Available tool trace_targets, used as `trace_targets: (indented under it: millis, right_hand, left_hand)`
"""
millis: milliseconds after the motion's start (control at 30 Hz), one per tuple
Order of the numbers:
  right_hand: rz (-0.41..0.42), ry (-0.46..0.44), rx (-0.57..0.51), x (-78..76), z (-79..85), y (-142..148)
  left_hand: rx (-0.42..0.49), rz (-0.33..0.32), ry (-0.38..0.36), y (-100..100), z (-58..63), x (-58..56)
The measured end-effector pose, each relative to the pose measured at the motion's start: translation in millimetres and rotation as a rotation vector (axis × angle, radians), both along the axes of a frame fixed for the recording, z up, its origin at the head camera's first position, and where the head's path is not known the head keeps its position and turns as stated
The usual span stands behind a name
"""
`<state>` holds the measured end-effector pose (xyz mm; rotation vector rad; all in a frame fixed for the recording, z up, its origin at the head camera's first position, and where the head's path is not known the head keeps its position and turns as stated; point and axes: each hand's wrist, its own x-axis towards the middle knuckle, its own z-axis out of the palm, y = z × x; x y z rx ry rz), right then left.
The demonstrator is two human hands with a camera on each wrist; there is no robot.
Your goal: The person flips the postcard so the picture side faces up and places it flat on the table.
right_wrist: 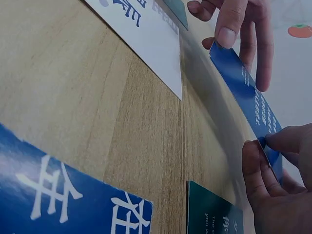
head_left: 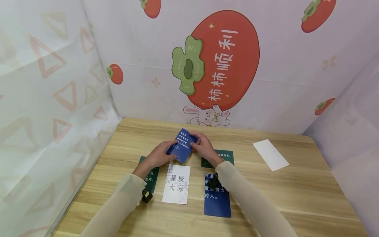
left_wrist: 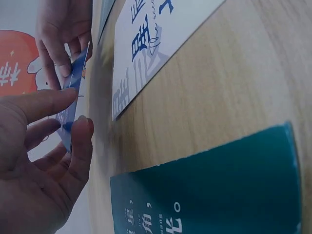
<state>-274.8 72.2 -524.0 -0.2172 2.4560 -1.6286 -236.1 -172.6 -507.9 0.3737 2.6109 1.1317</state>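
Handling a blue lettered card [head_left: 182, 148], raised above the wooden table [head_left: 314, 184] left of centre near its far edge, appears to be the step in hand. The left hand [head_left: 160, 154], its fingers slightly parted, pinches one side of the card, and the right hand [head_left: 205, 148] grips the opposite side between thumb and fingers. The next move would seem to call for an even two-handed hold, clear of the white lettered card [head_left: 174, 196] lying farther from that edge
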Motion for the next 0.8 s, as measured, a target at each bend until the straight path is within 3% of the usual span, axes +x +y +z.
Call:
trace_targets:
  millis: [233, 467, 800]
  right_hand:
    - [0.012, 0.036, 0.083, -2.9, 1.3, 0]
    - [0.075, 0.089, 0.185, -6.8, 0.2, -3]
    - [0.14, 0.109, 0.305, -6.2, 10.1, -9]
  left_hand:
    - [-0.044, -0.033, 0.021, 0, -3.2, 1.1]
    - [-0.11, -0.052, 0.043, 4, -2.5, 3.1]
    - [-0.164, -0.033, 0.081, 10, -2.8, 4.4]
